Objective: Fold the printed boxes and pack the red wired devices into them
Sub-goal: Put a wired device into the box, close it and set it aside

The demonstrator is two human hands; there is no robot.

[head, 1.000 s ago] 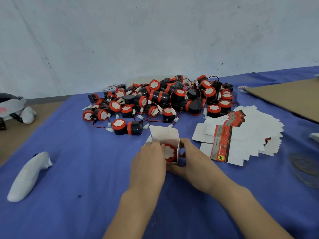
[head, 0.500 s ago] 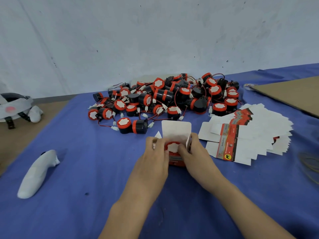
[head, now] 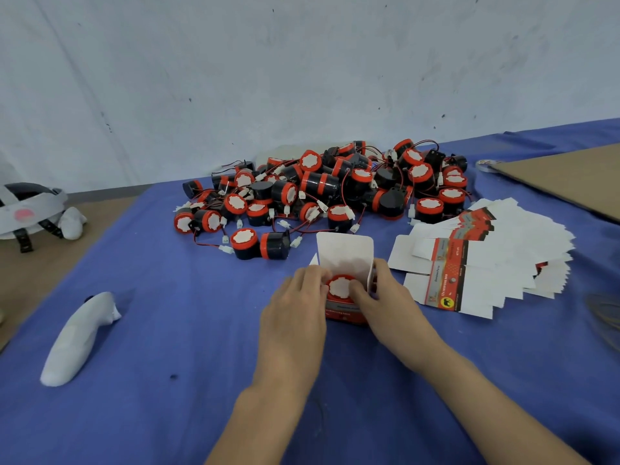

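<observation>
Both hands are on it: our left hand (head: 295,307) curls round the left side of the box (head: 345,313) and our right hand (head: 385,297) round the right side, thumbs pressing a red device (head: 339,287) down inside. It sits on the blue cloth (head: 167,330), just in front of the device pile (head: 322,193). Looks like we're seating the device; next we'd fold down the upright top flap (head: 345,250), wire tucked in first.

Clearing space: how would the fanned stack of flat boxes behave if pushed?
The stack of flat boxes looks like thin card, so probably light and bendy. Already fanned out, its sheets would likely slide over each other rather than move together.
</observation>
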